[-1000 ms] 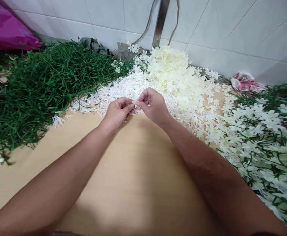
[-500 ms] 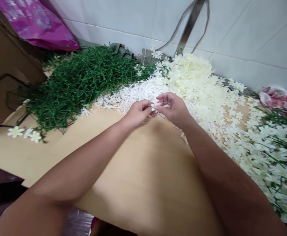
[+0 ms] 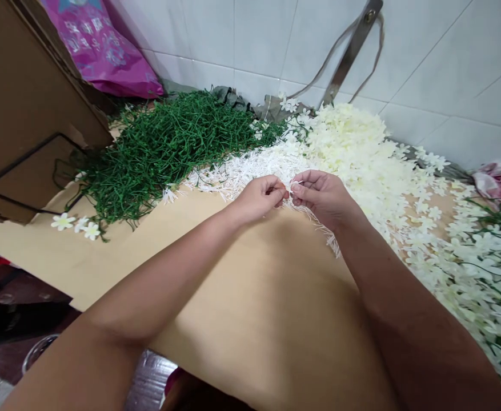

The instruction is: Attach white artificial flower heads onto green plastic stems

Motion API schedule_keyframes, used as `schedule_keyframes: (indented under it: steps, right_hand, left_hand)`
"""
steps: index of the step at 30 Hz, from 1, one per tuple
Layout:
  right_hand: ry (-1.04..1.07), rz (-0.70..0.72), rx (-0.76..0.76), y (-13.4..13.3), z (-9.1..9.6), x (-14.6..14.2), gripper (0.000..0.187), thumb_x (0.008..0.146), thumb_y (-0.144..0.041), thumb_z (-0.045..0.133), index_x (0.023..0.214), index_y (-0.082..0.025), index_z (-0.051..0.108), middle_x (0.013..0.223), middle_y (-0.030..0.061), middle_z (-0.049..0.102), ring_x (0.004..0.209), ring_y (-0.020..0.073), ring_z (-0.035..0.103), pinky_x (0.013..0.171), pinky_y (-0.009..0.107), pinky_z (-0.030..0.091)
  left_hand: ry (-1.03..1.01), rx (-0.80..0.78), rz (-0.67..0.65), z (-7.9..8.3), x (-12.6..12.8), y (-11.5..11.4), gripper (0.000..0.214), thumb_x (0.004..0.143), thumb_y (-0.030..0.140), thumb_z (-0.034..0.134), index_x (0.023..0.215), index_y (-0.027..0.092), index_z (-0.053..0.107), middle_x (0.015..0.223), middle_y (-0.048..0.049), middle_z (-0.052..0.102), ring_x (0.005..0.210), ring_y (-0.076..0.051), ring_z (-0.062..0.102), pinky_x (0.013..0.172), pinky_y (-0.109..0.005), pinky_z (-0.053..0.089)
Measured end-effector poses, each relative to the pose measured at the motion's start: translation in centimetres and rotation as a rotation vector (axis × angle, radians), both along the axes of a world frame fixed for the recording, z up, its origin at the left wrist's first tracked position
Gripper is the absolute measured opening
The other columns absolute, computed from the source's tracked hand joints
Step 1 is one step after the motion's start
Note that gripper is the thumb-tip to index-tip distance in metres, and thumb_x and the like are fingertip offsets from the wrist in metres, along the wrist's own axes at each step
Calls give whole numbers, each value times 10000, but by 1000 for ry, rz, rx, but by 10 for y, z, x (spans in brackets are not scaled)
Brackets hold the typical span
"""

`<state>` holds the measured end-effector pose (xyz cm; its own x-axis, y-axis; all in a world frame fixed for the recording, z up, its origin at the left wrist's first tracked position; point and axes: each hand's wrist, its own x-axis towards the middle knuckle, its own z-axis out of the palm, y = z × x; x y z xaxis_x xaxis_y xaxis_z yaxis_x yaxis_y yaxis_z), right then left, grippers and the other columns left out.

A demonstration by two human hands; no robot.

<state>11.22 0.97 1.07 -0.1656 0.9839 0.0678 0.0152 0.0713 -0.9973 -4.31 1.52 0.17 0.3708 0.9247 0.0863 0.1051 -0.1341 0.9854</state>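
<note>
My left hand [image 3: 259, 197] is closed in a pinch over the near edge of a heap of white stamen strands [image 3: 250, 170]. Whatever sits between its fingertips is too small to make out. Just to the right, my right hand [image 3: 325, 198] pinches a small white artificial flower [image 3: 293, 185] between thumb and fingers, mostly covered by them. The fingertips of both hands are a short gap apart. Behind my right hand rises a mound of cream-white flower heads [image 3: 347, 140]. Green plastic stems [image 3: 177, 148] lie piled beyond my left hand.
Brown board [image 3: 233, 297] covers the table under my arms. A cardboard box [image 3: 31, 114] stands at left, near three finished-looking flowers [image 3: 63, 221]. White flowers on green stems [image 3: 473, 268] spread along the right. A pink bag [image 3: 113, 57] leans by the tiled wall [image 3: 250, 34].
The view has shifted, so the scene sits further right. My fingertips have drawn slightly apart, and the right fingers have closed from a looser spread. The white flower now shows at the right fingertips.
</note>
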Motion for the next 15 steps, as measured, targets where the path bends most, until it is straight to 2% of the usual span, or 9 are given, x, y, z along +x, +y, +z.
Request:
schedule_keyframes:
  steps: [2,5,8,11,15]
  right_hand:
    - [-74,-50,98,-1,1,0,390,540,-386,800,766,-172,565,655,-19,532,570,96,515,547,265,452]
    - [-362,-177,431,-4,-1,-2,313,579,-288,774,754,-183,537,782,16,530,733,142,528,627,294,470]
    - [-664,-169,686,-4,-8,-4,185,677,-255,696,724,-188,530,792,40,531,791,181,509,678,339,463]
    - [-780,-180,773,-2,-14,-3,97,777,-251,588,730,-195,523,766,53,531,787,196,496,679,352,450]
    - [-785,-202,814,-1,-13,-2,103,768,-184,558,680,-196,507,745,52,533,769,195,499,695,358,437]
  left_hand:
    - [-20,-32,7,-1,0,1,212,788,58,486,598,150,494,521,41,517,481,-56,431,510,-194,318]
    - [-24,-30,38,-9,-1,5,190,786,89,495,609,156,484,525,44,501,478,-59,423,503,-197,317]
    - [-5,55,85,-16,-3,8,144,767,118,509,630,160,489,546,46,492,503,-63,424,519,-199,324]
    - [62,149,97,-20,-4,8,135,755,170,522,627,164,483,568,38,505,525,-70,422,519,-203,317]
    - [122,184,75,-17,-2,4,135,746,209,526,626,162,487,608,22,539,546,-73,428,525,-205,319]
